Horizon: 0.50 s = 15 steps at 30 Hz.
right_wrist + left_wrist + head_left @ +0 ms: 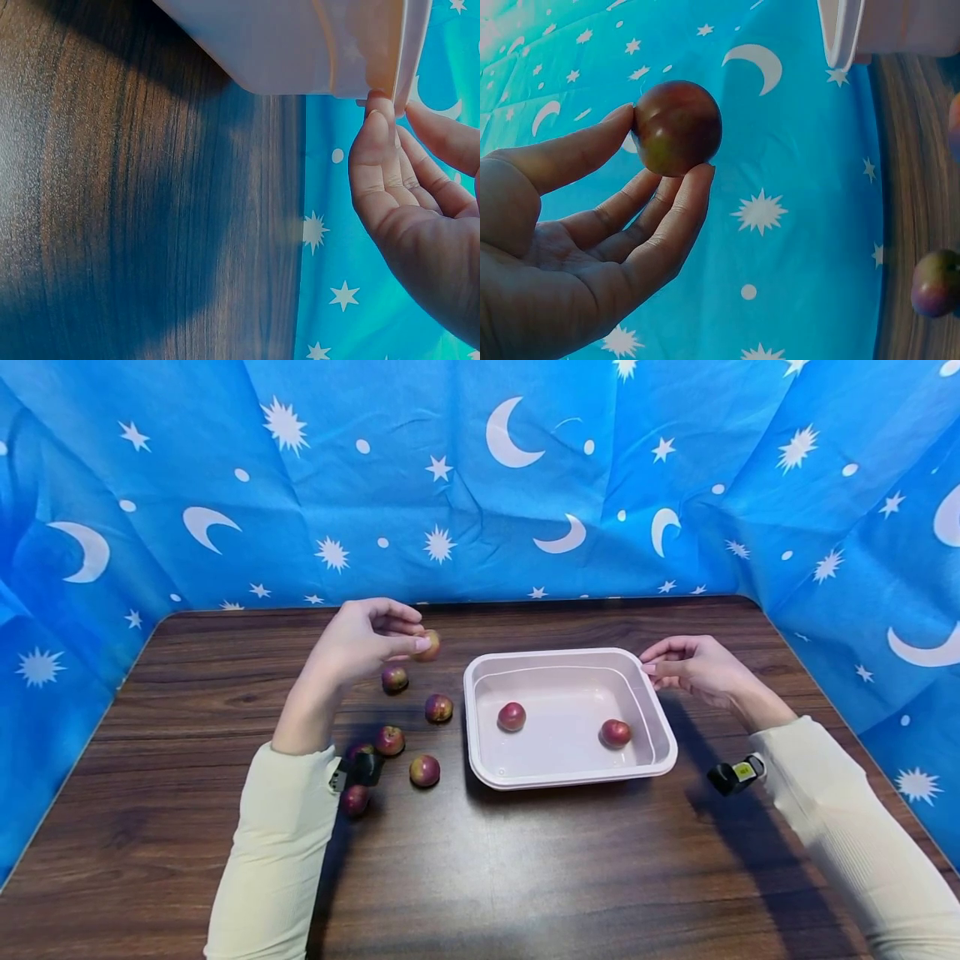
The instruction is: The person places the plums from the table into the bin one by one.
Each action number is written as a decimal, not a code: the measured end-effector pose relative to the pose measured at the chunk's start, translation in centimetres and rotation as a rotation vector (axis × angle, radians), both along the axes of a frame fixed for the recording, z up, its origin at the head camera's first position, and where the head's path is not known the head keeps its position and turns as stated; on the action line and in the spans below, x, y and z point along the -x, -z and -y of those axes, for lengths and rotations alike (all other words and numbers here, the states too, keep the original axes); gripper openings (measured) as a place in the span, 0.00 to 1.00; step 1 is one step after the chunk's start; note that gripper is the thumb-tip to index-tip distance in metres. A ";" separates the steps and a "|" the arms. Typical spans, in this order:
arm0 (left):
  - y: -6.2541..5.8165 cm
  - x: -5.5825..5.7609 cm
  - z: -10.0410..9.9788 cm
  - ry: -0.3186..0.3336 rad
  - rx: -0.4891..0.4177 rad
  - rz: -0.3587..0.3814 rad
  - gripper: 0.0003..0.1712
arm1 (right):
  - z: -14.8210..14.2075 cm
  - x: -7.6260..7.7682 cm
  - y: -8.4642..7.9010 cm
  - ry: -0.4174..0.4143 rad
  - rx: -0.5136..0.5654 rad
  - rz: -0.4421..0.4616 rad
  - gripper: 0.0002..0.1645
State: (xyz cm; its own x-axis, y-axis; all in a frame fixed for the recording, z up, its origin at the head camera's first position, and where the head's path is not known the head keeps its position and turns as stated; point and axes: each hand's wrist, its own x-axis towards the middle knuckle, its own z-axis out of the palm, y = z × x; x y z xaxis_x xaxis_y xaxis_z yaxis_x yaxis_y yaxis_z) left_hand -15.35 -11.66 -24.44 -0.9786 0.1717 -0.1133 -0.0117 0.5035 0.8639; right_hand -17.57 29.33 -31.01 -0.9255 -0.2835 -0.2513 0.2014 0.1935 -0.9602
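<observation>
My left hand [360, 639] pinches a reddish-green plum [676, 129] between thumb and fingertips, raised above the far part of the table. At the right, my right hand [697, 670] grips the rim of a white plastic basin [570, 777], thumb on one side and fingers on the other. Inside the basin lie two red plums, one toward the left [512, 717] and another plum [616, 733] toward the right. Left of the basin, several more plums are scattered on the wood, among them a plum [425, 771] nearest its front corner.
The dark wood-grain table [480, 877] carries everything. A blue cloth [465, 485] with white moons and stars hangs behind and at both sides. My left sleeve and the wrist camera [366, 770] partly cover some plums.
</observation>
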 end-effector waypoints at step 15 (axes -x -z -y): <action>0.2 0.1 -3.1 0.035 -0.086 0.020 0.18 | -0.2 0.1 0.0 0.015 -0.056 0.020 0.06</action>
State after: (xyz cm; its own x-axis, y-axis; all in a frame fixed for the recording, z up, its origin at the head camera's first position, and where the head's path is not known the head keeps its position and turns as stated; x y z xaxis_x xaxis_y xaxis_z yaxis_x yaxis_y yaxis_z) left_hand -15.44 -8.58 -24.60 -0.9696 0.2154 -0.1164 -0.0135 0.4276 0.9039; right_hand -17.66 29.56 -30.97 -0.9243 -0.2542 -0.2848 0.2239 0.2434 -0.9437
